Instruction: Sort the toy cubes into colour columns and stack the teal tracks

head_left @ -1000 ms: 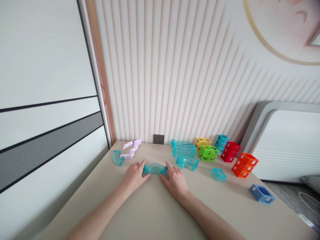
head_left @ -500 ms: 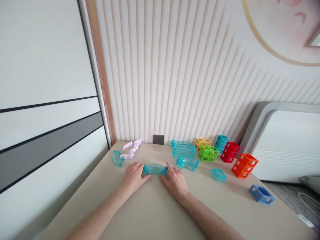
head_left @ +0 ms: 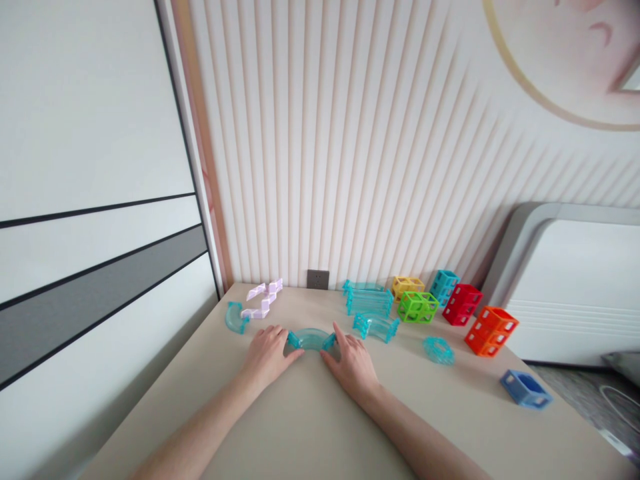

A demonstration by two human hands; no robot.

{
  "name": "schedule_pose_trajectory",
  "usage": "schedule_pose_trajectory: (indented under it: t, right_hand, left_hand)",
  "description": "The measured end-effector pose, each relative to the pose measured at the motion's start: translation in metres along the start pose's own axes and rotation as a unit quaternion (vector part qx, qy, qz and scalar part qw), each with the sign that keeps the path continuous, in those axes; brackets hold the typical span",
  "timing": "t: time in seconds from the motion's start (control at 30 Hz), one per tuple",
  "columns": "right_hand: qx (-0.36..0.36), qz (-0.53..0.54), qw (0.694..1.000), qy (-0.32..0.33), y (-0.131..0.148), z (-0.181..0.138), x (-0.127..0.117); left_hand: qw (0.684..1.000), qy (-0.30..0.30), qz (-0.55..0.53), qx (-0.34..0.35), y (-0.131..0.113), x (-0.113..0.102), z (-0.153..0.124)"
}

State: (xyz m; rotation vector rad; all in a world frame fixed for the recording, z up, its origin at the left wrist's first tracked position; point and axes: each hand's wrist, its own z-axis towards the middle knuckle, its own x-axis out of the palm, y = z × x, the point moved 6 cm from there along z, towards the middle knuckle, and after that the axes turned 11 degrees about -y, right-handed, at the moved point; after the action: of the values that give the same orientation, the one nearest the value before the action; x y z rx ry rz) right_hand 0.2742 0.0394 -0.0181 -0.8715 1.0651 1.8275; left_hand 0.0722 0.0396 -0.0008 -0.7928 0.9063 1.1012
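Observation:
A translucent teal curved track piece (head_left: 313, 339) lies on the table between my hands. My left hand (head_left: 269, 352) grips its left end, thumb on the near side and fingers at the far side. At its right end my right hand (head_left: 351, 360) holds on in the same way, with the index finger pointing up and away. To the right are more teal curved pieces (head_left: 377, 327) and a stack of teal straight pieces (head_left: 369, 303). A single teal curve (head_left: 235, 318) rests left of my left hand, beside pale purple zigzag pieces (head_left: 263, 301).
Toward the right of the table (head_left: 300, 427) stand yellow (head_left: 407, 287), green (head_left: 419, 307), blue-green (head_left: 445, 287), red (head_left: 463, 305) and orange (head_left: 491, 331) open-frame blocks. A teal ring-shaped piece (head_left: 439, 350) and a blue block (head_left: 526, 389) lie nearer. Behind is a ribbed wall with a socket (head_left: 318, 279).

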Motion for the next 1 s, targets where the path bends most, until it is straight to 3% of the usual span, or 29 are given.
schedule_pose_trajectory:
  t: [0.37,0.47,0.57,0.67,0.77,1.0]
  right_hand:
    - [-0.005,-0.006,1.0,0.007,0.0,0.0,0.001]
    - [-0.005,-0.001,1.0,-0.001,-0.002,0.0,0.002]
    - [-0.005,0.0,1.0,0.004,-0.001,0.0,0.001]
    - [-0.003,-0.003,1.0,0.009,0.0,0.0,0.0]
    - [-0.006,-0.004,1.0,0.006,0.0,0.0,0.0]
    - [-0.013,-0.001,1.0,0.005,0.0,-0.001,0.001]
  left_hand:
    - [1.0,-0.018,-0.021,0.002,0.006,-0.003,0.004]
    - [0.996,-0.086,-0.022,-0.017,0.028,-0.02,0.009]
    - [0.99,-0.124,0.022,-0.069,0.066,-0.03,0.012]
    - [0.988,-0.098,0.059,-0.101,0.103,-0.021,0.011]
    - [0.993,-0.061,0.042,-0.097,0.123,-0.005,0.009]
    - [0.993,-0.001,0.023,-0.117,0.13,0.016,0.008]
